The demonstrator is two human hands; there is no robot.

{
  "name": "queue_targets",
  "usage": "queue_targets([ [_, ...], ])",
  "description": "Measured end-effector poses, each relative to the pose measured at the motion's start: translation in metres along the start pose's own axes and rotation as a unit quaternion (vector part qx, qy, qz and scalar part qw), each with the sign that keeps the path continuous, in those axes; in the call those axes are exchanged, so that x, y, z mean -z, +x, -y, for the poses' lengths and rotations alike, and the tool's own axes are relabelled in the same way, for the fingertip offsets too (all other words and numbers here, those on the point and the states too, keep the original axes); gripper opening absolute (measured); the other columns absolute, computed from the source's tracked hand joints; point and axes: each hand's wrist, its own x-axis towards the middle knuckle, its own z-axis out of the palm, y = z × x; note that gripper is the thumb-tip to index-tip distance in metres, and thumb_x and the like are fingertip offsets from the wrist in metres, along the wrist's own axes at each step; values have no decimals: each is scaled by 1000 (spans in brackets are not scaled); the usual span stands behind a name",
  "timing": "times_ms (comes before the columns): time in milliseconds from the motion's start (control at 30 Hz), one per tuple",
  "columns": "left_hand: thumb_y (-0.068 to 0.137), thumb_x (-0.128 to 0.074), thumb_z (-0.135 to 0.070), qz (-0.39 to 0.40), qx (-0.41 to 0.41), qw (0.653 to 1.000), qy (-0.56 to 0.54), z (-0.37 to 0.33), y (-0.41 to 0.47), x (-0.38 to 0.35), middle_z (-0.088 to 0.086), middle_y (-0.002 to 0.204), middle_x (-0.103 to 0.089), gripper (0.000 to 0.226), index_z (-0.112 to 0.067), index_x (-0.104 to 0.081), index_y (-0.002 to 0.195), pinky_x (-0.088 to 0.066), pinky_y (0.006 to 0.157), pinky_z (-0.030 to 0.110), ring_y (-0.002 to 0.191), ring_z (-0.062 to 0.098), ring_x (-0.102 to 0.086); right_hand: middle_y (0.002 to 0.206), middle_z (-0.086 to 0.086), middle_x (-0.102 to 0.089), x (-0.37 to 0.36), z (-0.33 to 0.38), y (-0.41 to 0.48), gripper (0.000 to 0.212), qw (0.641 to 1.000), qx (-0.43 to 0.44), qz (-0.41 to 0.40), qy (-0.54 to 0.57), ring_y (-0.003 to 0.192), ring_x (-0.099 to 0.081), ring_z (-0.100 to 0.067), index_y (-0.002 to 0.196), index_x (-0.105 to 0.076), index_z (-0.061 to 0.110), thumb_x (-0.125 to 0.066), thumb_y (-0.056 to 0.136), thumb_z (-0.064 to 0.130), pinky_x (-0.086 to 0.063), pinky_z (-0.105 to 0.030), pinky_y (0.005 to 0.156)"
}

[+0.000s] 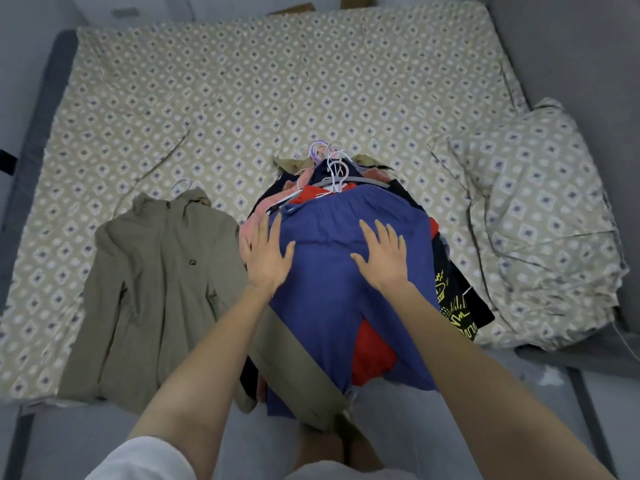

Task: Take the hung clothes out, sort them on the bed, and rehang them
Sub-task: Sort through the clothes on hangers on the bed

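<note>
Here left hand [266,254] and right hand [384,252], grip spread, press blue garment [329,306] on bed [242,81].

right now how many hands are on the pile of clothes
2. The left hand lies flat on the left edge of the pile, across the blue garment and a pink one; the right hand lies flat on the blue garment's middle. Neither is hidden.
</note>
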Motion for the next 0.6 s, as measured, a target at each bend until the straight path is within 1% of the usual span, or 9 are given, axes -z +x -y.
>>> queue_targets([
  [133,103,-42,-41,30,3,999,-28,3,24,-23,3,165,-13,63,-20,-18,158,0,121,42,152,22,-9,165,-7,1,-6,-16,26,71,1000,-27,10,10,151,5,-27,157,-2,29,-43,101,45,0,-48,122],
  [267,103,-44,-34,44,9,998,-43,4,55,-45,7,164,-18,61,-19,-20,157,-8,122,47,151,26,-14,165,-7,1,-13,-23,57,71,999,-30,8,14,151,3,-27,157,-4,29,-45,101,46,-1,-47,121],
  [433,102,-46,-29,53,4,998,-37,8,96,-66,10,162,-21,61,-17,-21,156,-14,121,51,150,29,-16,165,-5,3,-25,-28,106,72,999,-34,30,20,151,4,-27,157,-4,29,-44,101,47,-3,-48,121],
  [533,101,-49,-26,61,7,998,-33,16,116,-77,12,155,-34,58,-14,-28,154,-24,116,54,143,32,-29,165,-5,3,-30,-29,133,72,999,-31,35,19,151,2,-27,157,-4,29,-46,101,46,-6,-48,121],
  [600,99,-51,-22,57,11,998,-36,19,125,-84,15,146,-44,53,-12,-35,149,-32,111,53,135,36,-39,165,-6,2,-33,-30,147,72,999,-25,31,20,151,0,-28,157,-5,28,-47,100,45,-8,-49,121],
])
